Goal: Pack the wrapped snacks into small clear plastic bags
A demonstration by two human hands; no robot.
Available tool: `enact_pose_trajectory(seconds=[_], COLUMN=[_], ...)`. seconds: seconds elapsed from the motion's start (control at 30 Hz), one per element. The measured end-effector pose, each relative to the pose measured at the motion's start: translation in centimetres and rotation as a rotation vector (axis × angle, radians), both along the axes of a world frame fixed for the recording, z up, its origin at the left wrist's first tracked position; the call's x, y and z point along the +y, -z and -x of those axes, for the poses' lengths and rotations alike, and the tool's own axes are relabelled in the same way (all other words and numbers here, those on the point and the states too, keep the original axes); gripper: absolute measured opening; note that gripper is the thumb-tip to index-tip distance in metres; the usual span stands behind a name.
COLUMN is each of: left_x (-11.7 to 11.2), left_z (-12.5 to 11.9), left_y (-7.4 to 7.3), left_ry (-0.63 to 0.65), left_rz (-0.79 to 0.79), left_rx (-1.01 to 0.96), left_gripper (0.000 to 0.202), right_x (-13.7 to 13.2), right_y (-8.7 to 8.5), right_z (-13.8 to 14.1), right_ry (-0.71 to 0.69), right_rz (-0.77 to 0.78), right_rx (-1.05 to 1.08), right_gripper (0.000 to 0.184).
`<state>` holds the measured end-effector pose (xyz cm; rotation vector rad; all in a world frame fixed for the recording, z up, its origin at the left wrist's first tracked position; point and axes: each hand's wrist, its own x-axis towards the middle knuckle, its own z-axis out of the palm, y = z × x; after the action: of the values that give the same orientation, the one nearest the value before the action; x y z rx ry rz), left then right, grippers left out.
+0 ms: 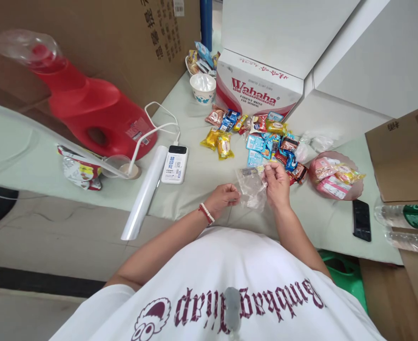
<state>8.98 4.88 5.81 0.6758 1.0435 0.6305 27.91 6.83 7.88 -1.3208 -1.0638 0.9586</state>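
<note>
Left hand (225,196), right hand (277,182), pinch grips

We get bright, even indoor light, no hard source visible; shadows are soft, faint under the white roll (145,189) and power bank (175,163). Slight sheen on the clear bag (252,187). White boxes (301,33) top right nearly clip. Strong wide-angle bending at edges, the red appliance (98,113) stretched. Centre sharp; a grey blur (232,303) smudges the shirt (230,255) print.

- Red jug (95,109), far left of the left hand (226,196).
- White power bank (175,163), nearer on that side, cable plugged in.
- Wahaha box (258,90), beyond both hands.
- Black phone (361,219), right of the right hand (277,185).
</note>
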Motion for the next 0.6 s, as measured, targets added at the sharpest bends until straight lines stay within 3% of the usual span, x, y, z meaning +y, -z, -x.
enact_pose_trajectory(seconds=[0.13, 0.27, 0.37, 0.47, 0.53, 0.6], left_x=[0.1, 0.6, 0.9, 1.2, 1.4, 1.5], left_z=[-0.2, -1.9, -2.8, -2.7, -2.4, -2.3], left_y=[-0.6, -0.9, -0.7, -0.4, -0.2, 0.0], left_ry=[-0.064, 0.053, 0.050, -0.034, -0.159, -0.278], left_rz=[-0.048, -0.116, -0.152, -0.293, -0.421, -0.519], left_rx=[-0.039, -0.032, -0.065, 0.009, 0.171, 0.356], left_gripper=[0.047, 0.041, 0.035, 0.033, 0.033, 0.037], right_x=[0.7, 0.9, 1.8, 2.7, 2.3, 1.0], right_y=[-0.4, -1.1, -1.3, -1.0, -0.6, -0.1], right_z=[-0.4, 0.2, -0.6, -2.4, -2.9, -2.2], right_ry=[-0.062, -0.115, -0.152, -0.010, 0.161, 0.190], right_rz=[-0.002, -0.020, -0.020, 0.014, 0.062, 0.114], right_rx=[0.156, 0.229, 0.202, 0.097, 0.017, -0.038], right_gripper=[0.033, 0.034, 0.034, 0.038, 0.040, 0.041])
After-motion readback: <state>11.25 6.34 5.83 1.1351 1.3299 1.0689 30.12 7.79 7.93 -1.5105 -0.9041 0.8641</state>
